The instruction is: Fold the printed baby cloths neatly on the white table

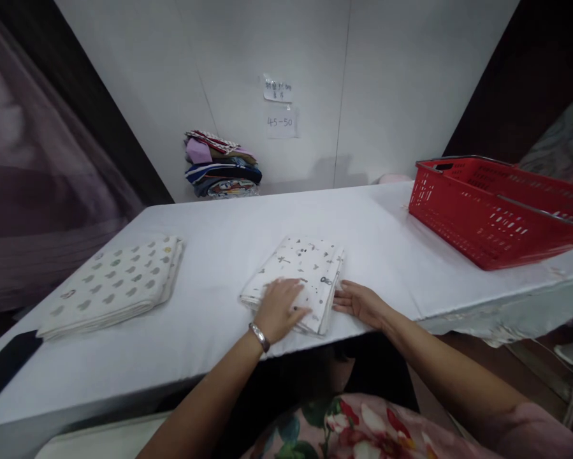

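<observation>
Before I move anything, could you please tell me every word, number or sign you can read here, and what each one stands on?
"45-50": handwritten on the lower white paper sheet on the pale wall.
The upper white paper sheet: handwritten characters, too blurred to read.
The folded white cloth with small dark motifs, under the left hand: no readable words.

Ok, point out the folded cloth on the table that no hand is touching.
The left cloth, patterned with rows of rounded grey shapes; the other cloth, with scattered small motifs, lies under the left hand.
</observation>
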Motion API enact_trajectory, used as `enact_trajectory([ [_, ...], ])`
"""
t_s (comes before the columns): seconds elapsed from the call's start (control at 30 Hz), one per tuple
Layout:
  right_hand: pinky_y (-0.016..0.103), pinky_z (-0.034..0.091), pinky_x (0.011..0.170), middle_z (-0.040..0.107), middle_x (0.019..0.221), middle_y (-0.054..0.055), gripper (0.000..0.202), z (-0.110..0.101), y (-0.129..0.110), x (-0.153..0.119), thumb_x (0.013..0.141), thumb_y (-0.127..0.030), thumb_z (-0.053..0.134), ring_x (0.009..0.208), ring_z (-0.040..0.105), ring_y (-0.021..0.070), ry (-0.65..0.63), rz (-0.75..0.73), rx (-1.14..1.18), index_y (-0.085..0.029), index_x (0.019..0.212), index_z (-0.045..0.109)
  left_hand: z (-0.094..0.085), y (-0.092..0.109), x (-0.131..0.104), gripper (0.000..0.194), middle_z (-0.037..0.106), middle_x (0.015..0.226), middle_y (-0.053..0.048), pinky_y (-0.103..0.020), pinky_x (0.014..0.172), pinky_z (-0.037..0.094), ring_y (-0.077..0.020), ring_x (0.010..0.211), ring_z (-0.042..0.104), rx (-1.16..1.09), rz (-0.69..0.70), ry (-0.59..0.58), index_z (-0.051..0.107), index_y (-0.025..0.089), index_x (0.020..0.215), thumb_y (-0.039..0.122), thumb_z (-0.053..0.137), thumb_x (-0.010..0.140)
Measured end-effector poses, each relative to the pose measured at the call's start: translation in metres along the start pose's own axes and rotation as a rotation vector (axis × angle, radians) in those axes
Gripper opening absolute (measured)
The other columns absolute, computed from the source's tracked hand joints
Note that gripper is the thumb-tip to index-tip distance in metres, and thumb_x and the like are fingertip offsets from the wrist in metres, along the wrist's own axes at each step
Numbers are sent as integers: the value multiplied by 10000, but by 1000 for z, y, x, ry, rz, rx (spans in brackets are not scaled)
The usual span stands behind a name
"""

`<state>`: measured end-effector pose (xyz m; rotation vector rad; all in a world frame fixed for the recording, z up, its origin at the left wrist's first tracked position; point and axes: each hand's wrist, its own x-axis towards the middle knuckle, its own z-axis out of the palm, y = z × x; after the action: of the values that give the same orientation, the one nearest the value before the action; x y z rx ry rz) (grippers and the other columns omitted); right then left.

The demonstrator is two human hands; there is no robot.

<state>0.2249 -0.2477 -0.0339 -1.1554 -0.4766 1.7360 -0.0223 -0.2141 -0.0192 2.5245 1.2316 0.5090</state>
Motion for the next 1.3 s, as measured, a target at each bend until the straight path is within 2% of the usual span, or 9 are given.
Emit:
enact_trajectory([
  [0.07, 377, 530, 832, 682, 937, 88, 399, 0, 1, 1, 748, -202, 648, 845, 676, 199, 1, -1, 12, -203, 1087, 437, 10, 11, -11, 661, 420, 1420, -94, -458, 1138, 136, -269, 1326, 329, -3, 118, -111, 463, 224, 1326, 479, 649, 745],
  [0.13, 368, 521, 847, 683, 947, 82, 361, 1, 2, 2, 743, -199, 648, 846, 672, 189, -20, -9, -4, -203, 1057, 469, 17, 13, -17, 763, 364, 1457, -100, -472, 1134, 134, -277, 1348, 295, 17, 146, -173, 412, 232, 1369, 462, 694, 699],
  [0.33, 362, 482, 907, 670, 1061, 96, 288, 6, -1, 6, 781, -264, 617, 891, 653, 179, -147, -24, -87, -184, 1053, 566, 21, 7, -15, 699, 361, 1460, -81, -457, 1133, 139, -259, 1352, 290, 58, 139, -214, 400, 244, 1380, 350, 653, 736],
  [0.63, 343, 500, 872, 678, 1040, 88, 261, 4, 0, 3, 778, -227, 628, 834, 660, 166, -95, -25, -99, -186, 1028, 565, 16, 13, -14, 829, 333, 1477, -53, -476, 1111, 167, -253, 1364, 258, 156, 194, -275, 287, 265, 1433, 37, 485, 662],
  [0.77, 338, 497, 884, 678, 1044, 91, 236, 4, 1, 3, 793, -238, 607, 849, 660, 164, -108, -13, -88, -185, 1020, 573, 20, 12, -10, 765, 391, 1441, -67, -438, 1072, 258, -232, 1323, 327, 188, 187, -228, 334, 244, 1410, -18, 425, 698],
  [0.9, 351, 482, 921, 679, 1032, 94, 241, 2, 2, 2, 794, -232, 608, 871, 659, 171, -96, 0, -62, -176, 1026, 575, 18, 8, -5, 682, 503, 1345, -76, -391, 1041, 351, -214, 1240, 439, 74, 181, -128, 396, 209, 1369, 9, 447, 719],
  [1.1, 404, 467, 943, 653, 1077, 133, 230, 3, 12, -4, 853, -329, 552, 965, 646, 213, -77, 96, 11, -165, 1014, 559, -4, 3, 8, 716, 584, 1258, -41, -342, 969, 453, -191, 1127, 561, -221, -58, 104, 311, 233, 1408, 76, 491, 733],
  [1.2, 420, 466, 939, 641, 1096, 152, 325, 12, 18, -5, 864, -429, 532, 991, 638, 226, -129, 120, 40, -167, 1057, 526, -12, 3, 14, 714, 607, 1221, -47, -332, 953, 465, -197, 1106, 581, -267, -107, 128, 309, 219, 1415, 95, 496, 736],
  [1.3, 402, 478, 921, 658, 1038, 137, 412, 20, 21, -1, 865, -507, 502, 958, 646, 218, -235, 104, 102, -166, 1097, 514, -8, 3, 13, 724, 600, 1236, -42, -328, 970, 456, -187, 1122, 572, -259, -97, 118, 305, 217, 1416, 90, 493, 728],
])
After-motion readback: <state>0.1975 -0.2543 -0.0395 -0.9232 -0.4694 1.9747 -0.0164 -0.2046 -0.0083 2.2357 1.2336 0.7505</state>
